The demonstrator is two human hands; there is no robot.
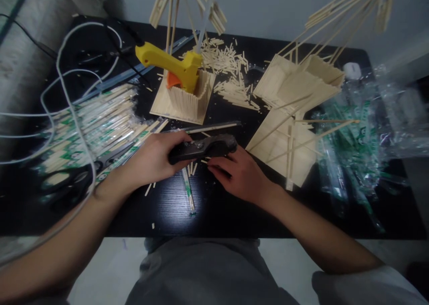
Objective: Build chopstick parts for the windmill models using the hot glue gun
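Observation:
My left hand (157, 155) is wrapped around a black hand tool (204, 148) with a long, thick body, held level above the table. Its exact kind is hard to make out. My right hand (243, 173) is at the tool's right end, fingers curled in close together; what they pinch is hidden. Short cut stick pieces (192, 169) lie below the tool. A wrapped pair of chopsticks (188, 191) points toward me. Just behind the tool is a thin stick on a dark strip (214, 127).
A yellow glue gun (167, 64) stands in a stick-walled box (187, 104). Wrapped chopsticks (97, 122), black scissors (72, 177) and a white cable (69, 95) lie left. Cut pieces (234, 93) are heaped behind. Wooden structures (284, 139) and plastic wrappers (351, 148) are right.

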